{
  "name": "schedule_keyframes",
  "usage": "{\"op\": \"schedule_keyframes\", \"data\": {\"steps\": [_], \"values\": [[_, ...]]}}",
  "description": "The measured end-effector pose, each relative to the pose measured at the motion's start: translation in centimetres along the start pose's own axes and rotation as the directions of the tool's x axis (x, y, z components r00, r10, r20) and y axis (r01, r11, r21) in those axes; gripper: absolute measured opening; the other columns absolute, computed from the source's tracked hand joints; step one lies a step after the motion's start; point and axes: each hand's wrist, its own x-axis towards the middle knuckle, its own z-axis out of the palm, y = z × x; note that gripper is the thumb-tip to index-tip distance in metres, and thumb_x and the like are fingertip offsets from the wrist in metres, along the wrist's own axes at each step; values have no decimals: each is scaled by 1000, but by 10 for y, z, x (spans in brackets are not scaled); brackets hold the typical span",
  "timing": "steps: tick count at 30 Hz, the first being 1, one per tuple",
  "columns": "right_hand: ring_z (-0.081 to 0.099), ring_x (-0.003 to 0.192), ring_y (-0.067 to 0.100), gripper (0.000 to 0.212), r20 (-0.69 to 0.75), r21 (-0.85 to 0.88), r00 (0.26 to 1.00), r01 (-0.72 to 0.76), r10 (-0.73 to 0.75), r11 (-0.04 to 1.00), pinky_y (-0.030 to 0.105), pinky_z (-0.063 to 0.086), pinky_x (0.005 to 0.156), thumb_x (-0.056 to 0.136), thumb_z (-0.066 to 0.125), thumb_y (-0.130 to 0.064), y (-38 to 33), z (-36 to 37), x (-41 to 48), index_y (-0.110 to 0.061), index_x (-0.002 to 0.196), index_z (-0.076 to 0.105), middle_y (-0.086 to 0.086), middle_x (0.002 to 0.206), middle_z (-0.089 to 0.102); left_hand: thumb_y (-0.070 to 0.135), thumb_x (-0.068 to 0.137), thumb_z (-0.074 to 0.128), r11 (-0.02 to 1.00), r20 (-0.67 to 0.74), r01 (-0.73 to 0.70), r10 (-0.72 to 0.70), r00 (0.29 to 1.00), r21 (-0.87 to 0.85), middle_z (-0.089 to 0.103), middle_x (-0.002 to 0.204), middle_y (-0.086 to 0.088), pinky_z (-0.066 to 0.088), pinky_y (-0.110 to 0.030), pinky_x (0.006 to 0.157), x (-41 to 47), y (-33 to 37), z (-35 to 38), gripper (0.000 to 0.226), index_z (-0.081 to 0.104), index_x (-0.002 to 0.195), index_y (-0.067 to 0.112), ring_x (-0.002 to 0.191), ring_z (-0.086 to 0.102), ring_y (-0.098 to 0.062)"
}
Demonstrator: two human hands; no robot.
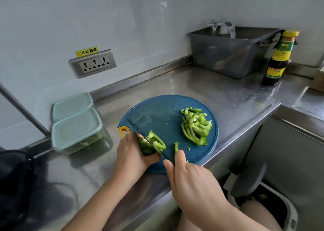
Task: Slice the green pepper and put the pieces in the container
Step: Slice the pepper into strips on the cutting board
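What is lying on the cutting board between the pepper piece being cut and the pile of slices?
Head view: bare cutting board between pepper piece and pile of slices, except one loose strip.

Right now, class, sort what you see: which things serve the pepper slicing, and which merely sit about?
In use: left hand, green pepper, right hand, knife, cutting board, sliced strips, front container.
Sitting about: sauce bottle, grey tub, wall socket, bin.

hands (130, 153) (192, 183) 2 | containers (72, 106) (76, 131) 2 | cutting board (157, 111) 1 | knife (138, 129) 1 | pepper half (158, 143) 1 | bottle (278, 59) 1 | tub (228, 55) 1
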Motion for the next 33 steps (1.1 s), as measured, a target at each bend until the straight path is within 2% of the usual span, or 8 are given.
{"op": "schedule_keyframes", "data": {"steps": [3, 6, 9, 12, 19, 25, 29, 33], "values": [[10, 31, 22, 30, 15, 5, 1000, 7, -7, 1000, 21, -9, 43, 95, 26, -44, -1, -4, -7, -20, 77, 30, -6, 51, -5, 49, 50, 76, 1000, 14, 1, -1, 1000, -1, 58, 89, 3, 46, -33, 70, 1, 1, -5, 50, 54, 85, 21, 85, 57, -19], [30, 48, 14, 36, -28, 119, 1000, -2, 5, 993, 26, 18, 43, 99, 17, -47, 2, 4, -4, -24, 71, 17, -6, 57, 27, 40, 58, 82, 1000, 31, 17, -16, 999, -11, 58, 98, 1, 36, -20, 63, 3, 2, -16, 51, 49, 91, 18, 89, 54, -17], [35, 63, 22, 39, 128, 298, 991, -76, 39, 951, 35, 28, 57, 98, 18, -50, 9, -2, -4, -24, 69, 19, -2, 66, 36, 39, 57, 85, 999, 31, 45, -45, 998, -4, 57, 102, -2, 31, -23, 64, 6, -1, -26, 58, 47, 95, 17, 89, 51, -17], [38, 70, 27, 40, 179, 352, 982, -128, 68, 927, 32, 31, 65, 98, 24, -47, 18, -12, -2, -19, 70, 28, 1, 67, 39, 50, 48, 73, 998, 47, 59, -59, 997, 10, 54, 101, -1, 31, -21, 62, 7, -1, -30, 67, 50, 101, 15, 87, 49, -16], [43, 30, 17, 51, 260, 374, 949, -268, 178, 888, 26, 39, 40, 98, 27, -48, 65, -44, 32, -5, 80, 46, 11, 60, 47, 43, 57, 83, 1000, 103, 4, -1, 995, -31, 53, 101, 1, 33, -12, 64, 1, 3, -21, 63, 52, 104, 16, 91, 50, -14], [46, 69, 33, 37, -8, 305, 1000, 11, -9, 952, 41, 37, 65, 99, 29, -45, 31, -28, 19, -23, 69, 28, 4, 63, 41, 39, 59, 84, 998, -1, 8, -8, 1000, -68, 56, 97, -2, 35, -15, 63, -5, 9, -7, 56, 49, 98, 19, 89, 54, -17], [39, 61, 30, 36, -33, 138, 991, 132, -129, 982, 36, 26, 49, 98, 17, -49, 18, -7, 2, -25, 71, 17, -1, 60, 35, 59, 46, 70, 998, -45, -6, 3, 999, -65, 58, 90, -2, 37, -22, 64, -5, 7, -4, 68, 52, 94, 14, 85, 55, -19], [27, 47, 19, 45, -129, 59, 974, 196, -187, 979, 30, 14, 43, 87, -4, -61, 15, 3, -2, -22, 77, 17, -3, 54, 32, 50, 47, 69, 999, -55, -27, 25, 998, -43, 50, 71, 6, 34, -27, 56, -2, 5, -2, 48, 49, 76, 17, 69, 51, -19]]}}
